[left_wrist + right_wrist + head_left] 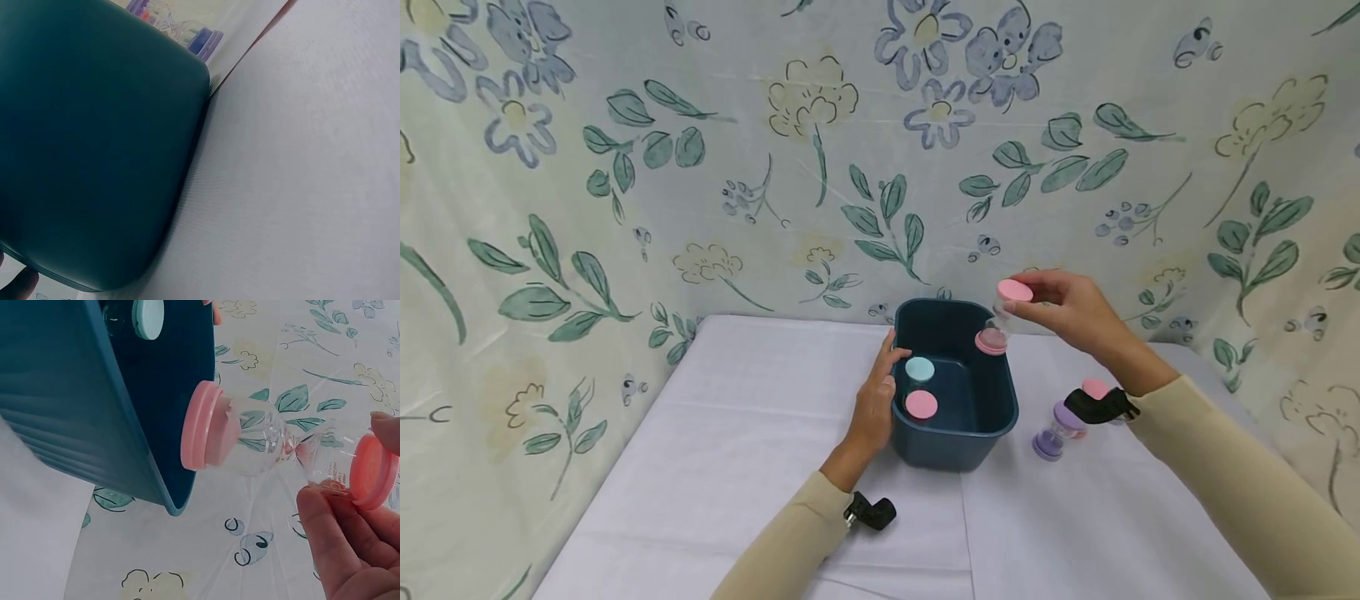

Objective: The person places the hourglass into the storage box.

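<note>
While the left hand braces the bin at its left side, the right hand has the pink sand timer up at the bin's far right rim.

Head view: right fingers and thumb pinch the timer's top cap, lower cap hanging free. Left fingers grip the left rim, one reaching over the inside, others along the outside. Good brace; I'd go light on side force so the bin doesn't skid on the surface. Inside, a teal-capped timer and a second pink timer sit by the left wall, so best target is the right half of the floor, off those caps. Purple timer is on the surface right of the bin, a pink cap just beyond it; right forearm passes near both, so watch the sleeve.

Left wrist view: mostly outer bin wall, a fingertip at lower left. Can't judge the grip from this one.

Right wrist view: pinch is at the cap end, narrow neck untouched. Lower cap overlaps the rim line; can't tell if it touches. I'd bring the whole timer inside the rim first, then lower, seat the base flat, release last. Clear bulbs look knock-prone.
</note>
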